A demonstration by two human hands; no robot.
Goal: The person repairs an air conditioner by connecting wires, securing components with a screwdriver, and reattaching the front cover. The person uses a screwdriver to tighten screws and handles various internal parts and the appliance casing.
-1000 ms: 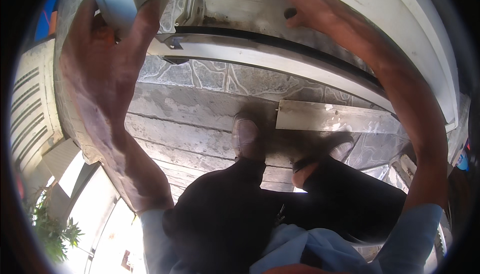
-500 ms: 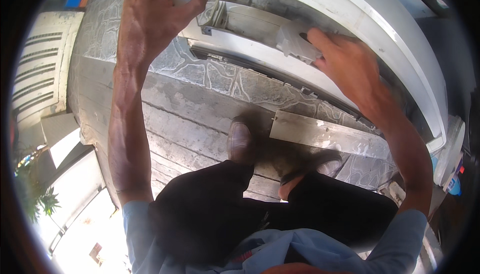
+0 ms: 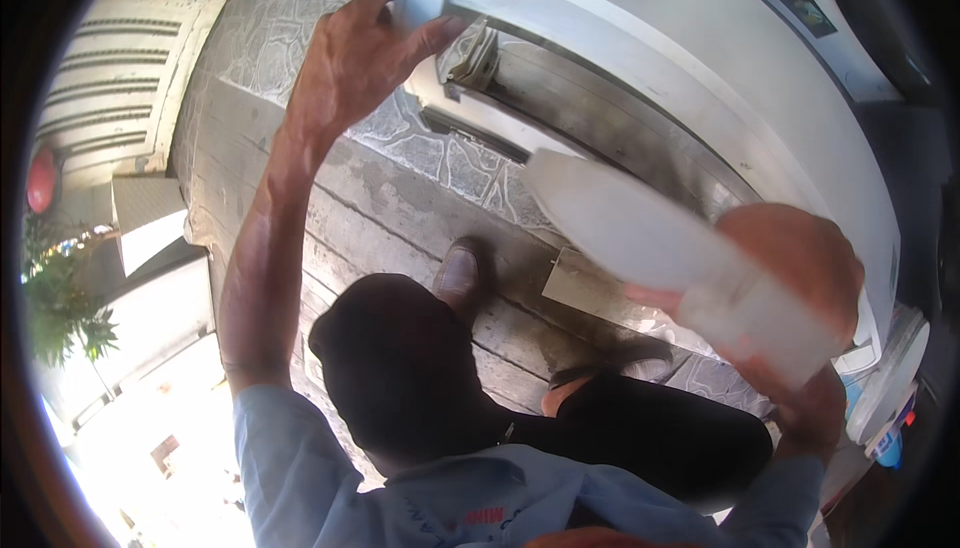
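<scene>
My left hand (image 3: 372,56) is closed round the rounded corner of a large white appliance housing (image 3: 790,98), thumb on the inner side of its rim. Inside lies a long, dirty recess (image 3: 600,113) with a bracket-like part (image 3: 475,56) at its left end. Smeared by motion, my right hand (image 3: 790,248) grips a long, pale whitish plastic piece (image 3: 625,223), exact kind unclear. It is held slantwise in front of the housing's near side, over the floor. Part of the right fingers is hidden behind it.
A flat, pale strip (image 3: 585,283) lies on the floor near my shoes (image 3: 460,273). Paved stone (image 3: 395,138) and grey planks (image 3: 350,213) run beneath. A slatted cream panel (image 3: 120,78) and a plant (image 3: 70,303) stand at left, a blue bottle (image 3: 888,448) at right.
My right hand has come out of the recess, moving right and toward me, with the pale plastic piece now in full view. My left hand stays on the housing's corner. The whole view has shifted slightly.
</scene>
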